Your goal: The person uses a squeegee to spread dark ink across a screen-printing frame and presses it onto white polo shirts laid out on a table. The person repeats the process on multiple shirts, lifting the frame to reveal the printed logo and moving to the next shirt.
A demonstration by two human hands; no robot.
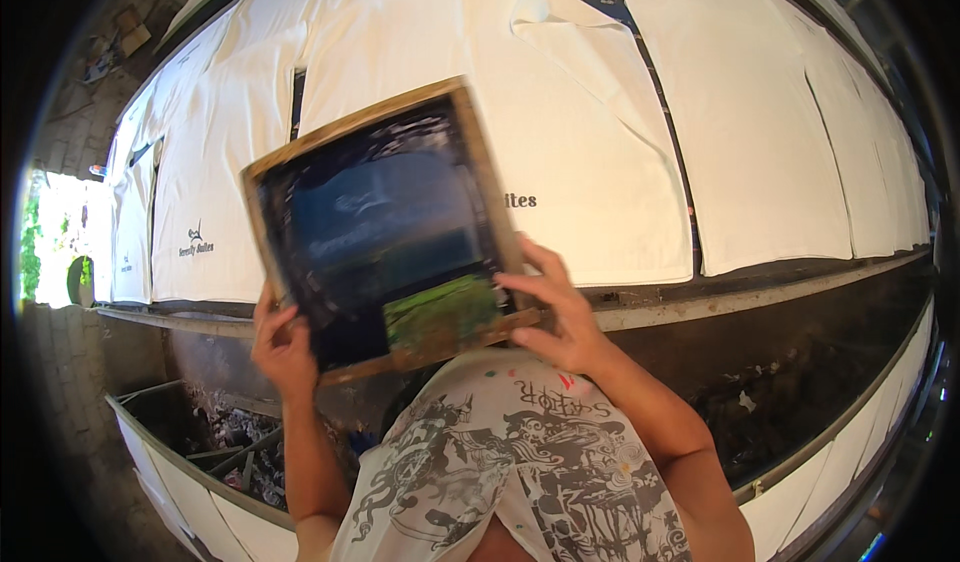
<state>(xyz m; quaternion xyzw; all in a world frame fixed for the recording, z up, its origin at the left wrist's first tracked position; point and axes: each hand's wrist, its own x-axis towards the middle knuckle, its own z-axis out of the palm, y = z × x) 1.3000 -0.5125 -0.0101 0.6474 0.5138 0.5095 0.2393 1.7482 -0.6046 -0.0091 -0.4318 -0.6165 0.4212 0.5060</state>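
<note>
White printed cloths point(600, 152) lie side by side across a long table point(770, 285).

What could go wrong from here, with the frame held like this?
The wooden-framed screen is held near its lower end by the left hand and right hand, so it might tip if either grip slips.
Dark patches on the screen could mark the white cloths if it touches them, though I can't tell whether they're wet.
One cloth's upper edge is folded over, which might leave a crease.
</note>
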